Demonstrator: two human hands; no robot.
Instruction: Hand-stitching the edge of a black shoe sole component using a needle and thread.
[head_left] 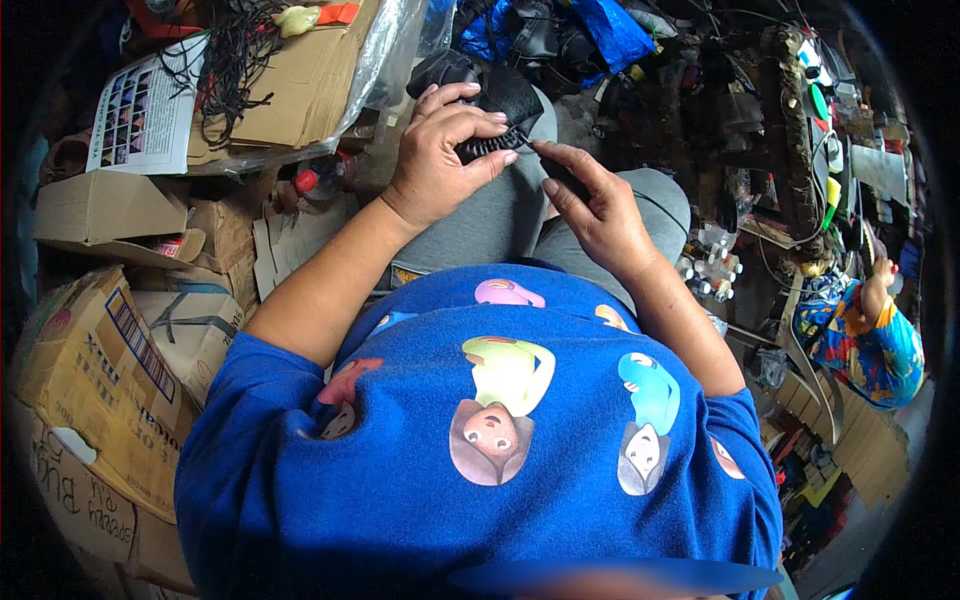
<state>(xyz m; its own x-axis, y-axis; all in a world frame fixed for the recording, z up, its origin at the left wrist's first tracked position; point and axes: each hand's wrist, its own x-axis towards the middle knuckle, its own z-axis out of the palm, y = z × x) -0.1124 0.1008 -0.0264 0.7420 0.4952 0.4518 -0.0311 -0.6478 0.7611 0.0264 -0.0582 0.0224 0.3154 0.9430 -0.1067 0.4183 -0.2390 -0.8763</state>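
My left hand [445,150] grips a black shoe [480,85] resting on my lap, fingers curled over its ribbed sole edge. My right hand [590,205] is beside it, pinching a thin dark tool against the sole edge; the tool is mostly hidden by my fingers. Both forearms come up from my blue printed shirt. I sit in grey trousers [500,215].
Cardboard boxes [100,360] pile up on the left, with a tangle of black laces [235,60] on flattened cardboard. A blue bag [610,30] and dark shoes lie ahead. Small bottles [705,265] stand at the right, near a figure in colourful clothing [870,340].
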